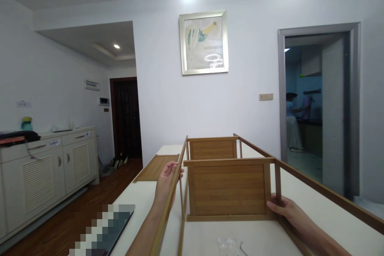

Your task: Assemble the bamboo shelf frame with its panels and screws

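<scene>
- The wooden frame (228, 162) is on the white worktop (141, 200), stretching toward its far edge.
- My left hand (168, 172) has its grip curled around the frame's left rail (168, 208).
- My right hand (283, 206) has its grip closed around the foot of a post (277, 180), thumb against the right edge of the near panel (228, 192); some fingers are hidden.
- Beyond that, the far panel (213, 150) sits upright between the rails.
- A loose panel (159, 168) lies flat along the worktop's left edge, near the far-left corner.
- Toward the near edge I see a clear plastic bag (228, 245) beside a bent metal piece (243, 249).
</scene>
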`<action>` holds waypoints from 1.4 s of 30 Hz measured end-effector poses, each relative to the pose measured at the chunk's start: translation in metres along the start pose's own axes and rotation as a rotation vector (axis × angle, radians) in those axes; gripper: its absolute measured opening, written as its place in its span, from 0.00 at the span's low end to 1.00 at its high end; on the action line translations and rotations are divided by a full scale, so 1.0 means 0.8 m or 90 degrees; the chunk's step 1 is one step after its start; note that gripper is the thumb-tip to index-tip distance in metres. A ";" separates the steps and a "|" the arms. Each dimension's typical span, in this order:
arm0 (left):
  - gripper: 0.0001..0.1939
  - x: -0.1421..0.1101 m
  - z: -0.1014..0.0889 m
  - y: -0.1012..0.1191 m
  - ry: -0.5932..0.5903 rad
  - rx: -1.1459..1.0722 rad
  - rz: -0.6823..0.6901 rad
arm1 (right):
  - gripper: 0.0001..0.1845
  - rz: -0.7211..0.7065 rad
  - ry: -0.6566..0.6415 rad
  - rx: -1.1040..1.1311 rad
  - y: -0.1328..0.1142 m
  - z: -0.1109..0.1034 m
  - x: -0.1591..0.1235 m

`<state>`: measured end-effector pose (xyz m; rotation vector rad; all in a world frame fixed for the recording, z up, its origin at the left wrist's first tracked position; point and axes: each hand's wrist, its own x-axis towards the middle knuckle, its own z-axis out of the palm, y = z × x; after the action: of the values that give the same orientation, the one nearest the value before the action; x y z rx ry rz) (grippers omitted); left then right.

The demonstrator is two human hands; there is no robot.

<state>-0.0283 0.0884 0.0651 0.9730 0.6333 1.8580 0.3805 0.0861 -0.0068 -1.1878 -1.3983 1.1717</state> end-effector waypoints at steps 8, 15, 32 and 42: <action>0.21 0.003 -0.007 -0.003 -0.027 0.017 -0.006 | 0.25 0.013 -0.037 0.069 -0.008 0.004 -0.006; 0.20 0.005 -0.009 -0.005 -0.071 0.008 0.003 | 0.21 0.012 -0.053 0.082 -0.016 0.006 -0.011; 0.20 0.004 -0.006 0.000 -0.057 -0.040 -0.022 | 0.24 -0.005 -0.107 0.128 -0.022 0.005 -0.018; 0.21 -0.004 0.000 0.010 -0.018 -0.014 -0.017 | 0.20 0.007 -0.142 0.115 -0.019 0.003 -0.017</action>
<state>-0.0309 0.0818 0.0697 0.9707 0.6053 1.8208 0.3777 0.0709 0.0072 -0.9625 -1.4152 1.4408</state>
